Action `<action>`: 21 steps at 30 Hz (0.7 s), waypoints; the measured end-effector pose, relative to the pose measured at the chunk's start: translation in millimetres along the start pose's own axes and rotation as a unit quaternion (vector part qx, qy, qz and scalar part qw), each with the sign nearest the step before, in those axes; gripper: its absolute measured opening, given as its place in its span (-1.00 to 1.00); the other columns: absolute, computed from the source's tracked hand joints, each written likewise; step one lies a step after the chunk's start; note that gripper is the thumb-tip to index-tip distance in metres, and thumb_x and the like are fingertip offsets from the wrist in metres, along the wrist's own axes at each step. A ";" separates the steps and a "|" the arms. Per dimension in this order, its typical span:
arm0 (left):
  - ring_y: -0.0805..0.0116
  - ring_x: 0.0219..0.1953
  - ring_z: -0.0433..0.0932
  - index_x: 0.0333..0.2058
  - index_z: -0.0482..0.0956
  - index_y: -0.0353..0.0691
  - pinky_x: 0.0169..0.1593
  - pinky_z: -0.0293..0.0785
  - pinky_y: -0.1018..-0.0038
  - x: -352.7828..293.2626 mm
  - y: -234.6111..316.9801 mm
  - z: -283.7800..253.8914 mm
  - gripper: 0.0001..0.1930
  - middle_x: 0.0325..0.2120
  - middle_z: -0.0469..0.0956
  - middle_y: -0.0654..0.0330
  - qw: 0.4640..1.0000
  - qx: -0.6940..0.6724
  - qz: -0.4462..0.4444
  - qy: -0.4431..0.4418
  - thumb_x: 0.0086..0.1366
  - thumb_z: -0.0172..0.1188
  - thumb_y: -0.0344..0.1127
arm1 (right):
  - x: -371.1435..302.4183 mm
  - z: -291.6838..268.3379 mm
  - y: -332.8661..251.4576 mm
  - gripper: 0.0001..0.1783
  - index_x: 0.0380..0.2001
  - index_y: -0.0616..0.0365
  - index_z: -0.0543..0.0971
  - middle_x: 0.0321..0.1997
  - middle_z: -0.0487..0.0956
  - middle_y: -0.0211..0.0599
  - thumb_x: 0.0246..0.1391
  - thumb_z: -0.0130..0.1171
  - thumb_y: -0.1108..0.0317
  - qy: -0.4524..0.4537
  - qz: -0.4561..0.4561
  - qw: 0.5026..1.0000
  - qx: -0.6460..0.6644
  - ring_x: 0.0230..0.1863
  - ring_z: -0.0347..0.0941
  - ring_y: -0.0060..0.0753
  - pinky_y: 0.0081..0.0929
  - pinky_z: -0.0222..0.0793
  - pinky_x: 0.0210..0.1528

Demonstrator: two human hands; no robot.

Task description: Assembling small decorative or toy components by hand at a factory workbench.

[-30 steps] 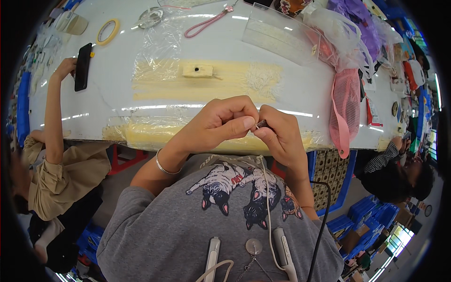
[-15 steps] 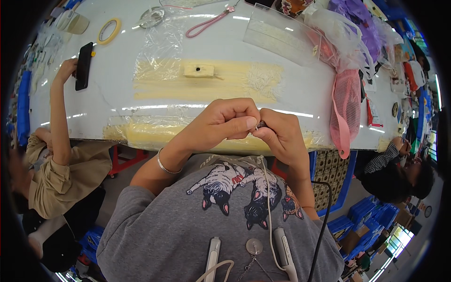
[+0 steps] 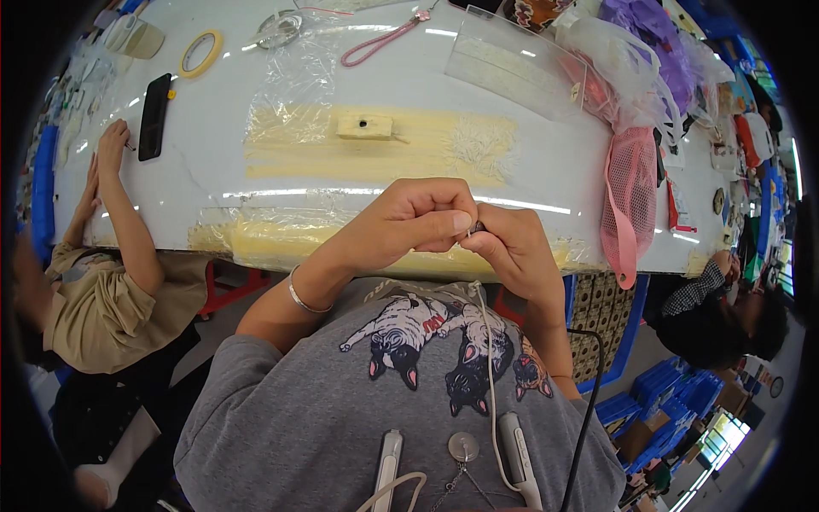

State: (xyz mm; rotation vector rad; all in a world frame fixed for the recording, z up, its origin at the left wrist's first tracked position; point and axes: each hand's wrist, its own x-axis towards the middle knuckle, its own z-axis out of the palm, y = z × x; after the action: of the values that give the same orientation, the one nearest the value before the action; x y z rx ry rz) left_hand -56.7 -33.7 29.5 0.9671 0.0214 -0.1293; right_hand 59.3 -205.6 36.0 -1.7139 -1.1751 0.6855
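Both my hands meet just above the table's near edge, fingertips pinched together. My left hand [image 3: 420, 218] is closed, thumb pressed on the bent index finger, and what it grips is hidden. In my right hand [image 3: 512, 243], a small dark piece [image 3: 476, 228] shows between thumb and forefinger. A thin pale tip sticks out where the two hands touch; its kind is too small to make out. Beyond my hands, a small yellowish block with a dark hole [image 3: 364, 127] lies on a strip of yellow tape [image 3: 290, 155] on the white table.
A phone [image 3: 154, 117], a tape roll [image 3: 201, 53] and a pink wrist strap [image 3: 384, 40] lie farther out. A clear acrylic box [image 3: 516, 72] stands at the back. The pink mesh bag [image 3: 631, 196] hangs over the edge at right. Co-workers sit on both sides.
My hands stay almost in place, still pinched together. The co-worker at left has drawn a hand back from the phone and now has both hands together on the table.
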 end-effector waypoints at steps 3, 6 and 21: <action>0.70 -0.60 0.11 -0.33 0.45 -0.32 -0.54 -0.01 0.65 0.3 -1.4 -0.4 -0.84 -0.59 0.30 0.40 1.000 0.001 0.000 -0.001 0.42 0.04 -0.35 | -0.4 -1.5 -0.4 -0.64 -0.51 0.21 0.47 -0.62 0.37 -0.13 0.15 0.24 0.14 -0.011 0.007 1.000 0.001 -0.59 0.29 -0.01 -0.30 0.21 -0.52; 0.70 -0.60 0.11 -0.33 0.45 -0.32 -0.54 -0.02 0.65 1.1 -2.0 0.7 -0.83 -0.60 0.28 0.41 1.000 0.000 0.003 -0.004 0.42 0.04 -0.34 | -1.3 -1.0 0.2 -0.66 -0.49 0.21 0.48 -0.61 0.39 -0.12 0.15 0.23 0.14 -0.009 0.004 1.000 0.013 -0.59 0.29 0.00 -0.31 0.21 -0.52; 0.74 -0.56 0.13 -0.33 0.46 -0.27 -0.50 0.00 0.67 1.9 -7.4 4.1 -0.85 -0.55 0.33 0.45 1.000 0.009 -0.014 -0.012 0.42 0.04 -0.34 | -5.4 -4.6 -0.8 -0.63 -0.47 0.22 0.54 -0.62 0.44 -0.24 0.01 0.35 0.11 -0.019 -0.004 1.000 0.013 -0.61 0.36 -0.22 -0.39 0.22 -0.53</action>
State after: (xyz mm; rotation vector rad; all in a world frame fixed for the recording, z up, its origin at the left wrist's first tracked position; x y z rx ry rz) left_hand -55.8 -41.4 25.6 0.9823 0.0113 -0.1671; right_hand 60.7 -212.2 38.4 -1.6802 -1.1933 0.7292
